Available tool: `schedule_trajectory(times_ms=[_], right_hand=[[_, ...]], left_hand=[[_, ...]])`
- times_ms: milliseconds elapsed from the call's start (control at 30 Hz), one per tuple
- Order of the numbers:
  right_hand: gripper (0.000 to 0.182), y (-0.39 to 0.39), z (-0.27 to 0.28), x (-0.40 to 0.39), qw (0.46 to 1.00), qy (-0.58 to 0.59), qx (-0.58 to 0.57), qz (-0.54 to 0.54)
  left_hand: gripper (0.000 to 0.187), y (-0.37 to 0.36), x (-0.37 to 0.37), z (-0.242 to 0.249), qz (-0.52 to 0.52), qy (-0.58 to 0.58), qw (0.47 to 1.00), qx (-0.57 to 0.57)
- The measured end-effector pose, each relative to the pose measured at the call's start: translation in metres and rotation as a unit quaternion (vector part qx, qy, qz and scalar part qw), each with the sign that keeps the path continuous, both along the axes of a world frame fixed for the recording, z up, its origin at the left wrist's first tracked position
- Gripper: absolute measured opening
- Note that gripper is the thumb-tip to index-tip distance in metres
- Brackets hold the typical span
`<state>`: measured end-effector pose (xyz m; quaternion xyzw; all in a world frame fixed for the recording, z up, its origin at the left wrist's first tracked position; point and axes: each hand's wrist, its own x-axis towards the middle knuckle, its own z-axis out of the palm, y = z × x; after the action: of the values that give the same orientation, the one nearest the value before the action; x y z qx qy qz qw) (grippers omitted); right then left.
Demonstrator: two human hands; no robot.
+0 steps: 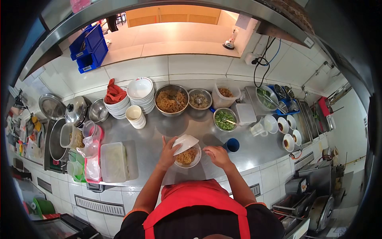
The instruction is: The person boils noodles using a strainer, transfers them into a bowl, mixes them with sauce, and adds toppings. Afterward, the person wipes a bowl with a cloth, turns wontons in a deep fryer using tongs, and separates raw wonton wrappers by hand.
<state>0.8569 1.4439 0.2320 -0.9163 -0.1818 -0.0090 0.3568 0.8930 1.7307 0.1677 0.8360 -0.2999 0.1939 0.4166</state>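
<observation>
My left hand [170, 148] grips a white bowl [187, 142], tilted on its side just above a second white bowl [197, 158]. Noodles [184, 157] fill that lower bowl, which stands on the steel counter. To the right of its rim is my right hand [217, 154], its fingers curled together; whatever they hold, if anything, is too small to make out. A dark blue cup [231, 145] stands just beyond my right hand. Behind it, a metal bowl of chopped greens [225, 119] has a spoon in it.
Along the back wall are stacked white bowls [140, 89], a metal bowl of brown food [172, 100] and a tub [226, 93]. Small sauce bowls [288, 142] line the right side. A lidded plastic container [114, 162] sits at left. The steel counter [254, 149] spans between.
</observation>
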Motion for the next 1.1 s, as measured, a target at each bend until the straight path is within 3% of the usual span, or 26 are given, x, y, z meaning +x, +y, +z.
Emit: schedule_trajectory(times_ms=[100,200,300,400,500,600,667,733,833,933,967,1033,1100], right_hand=[[0.014,0.007,0.009,0.0,0.998,-0.055,0.032,-0.02],[0.014,0.015,0.014,0.006,0.989,-0.063,0.105,-0.088],[0.014,0.033,0.003,0.013,0.987,-0.083,0.038,-0.133],[0.014,0.032,-0.016,0.006,1.0,-0.003,-0.007,-0.029],[0.014,0.033,-0.015,0.003,0.982,0.109,0.133,-0.082],[0.014,0.034,-0.03,0.004,0.973,0.116,0.155,-0.124],[0.015,0.03,-0.054,0.007,0.94,0.002,0.338,-0.054],[0.036,0.035,-0.044,0.005,0.913,0.066,0.367,-0.165],[0.047,0.031,0.031,-0.003,0.888,0.251,0.362,-0.132],[0.05,0.024,0.043,-0.006,0.869,0.239,0.416,-0.118],[0.054,0.012,0.005,0.004,0.908,0.083,0.395,-0.108],[0.055,-0.031,0.029,-0.009,0.834,0.176,0.506,-0.13],[0.061,-0.084,0.073,-0.033,0.73,0.268,0.618,-0.117]], left_hand=[[0.047,0.006,0.009,0.02,-0.005,0.02,1.0,0.007],[0.044,0.006,0.017,0.009,-0.001,0.085,0.991,-0.108],[0.042,0.004,0.016,0.014,0.005,0.142,0.979,-0.145],[0.038,0.003,0.014,0.005,0.024,0.114,0.984,-0.134],[0.035,-0.001,0.01,0.002,0.024,0.168,0.962,-0.214],[0.041,-0.007,0.002,0.026,0.123,0.176,0.952,-0.218],[0.05,-0.004,0.008,0.016,0.075,0.319,0.849,-0.415],[0.055,0.006,0.013,0.018,-0.016,0.409,0.761,-0.503],[0.054,0.008,0.014,0.041,-0.087,0.508,0.691,-0.507],[0.057,-0.053,-0.014,0.129,-0.125,0.497,0.725,-0.461],[0.054,-0.075,-0.024,0.143,-0.143,0.501,0.714,-0.468],[0.049,-0.115,-0.036,0.16,-0.18,0.505,0.695,-0.48],[0.047,-0.133,-0.034,0.13,-0.221,0.349,0.889,-0.196]])
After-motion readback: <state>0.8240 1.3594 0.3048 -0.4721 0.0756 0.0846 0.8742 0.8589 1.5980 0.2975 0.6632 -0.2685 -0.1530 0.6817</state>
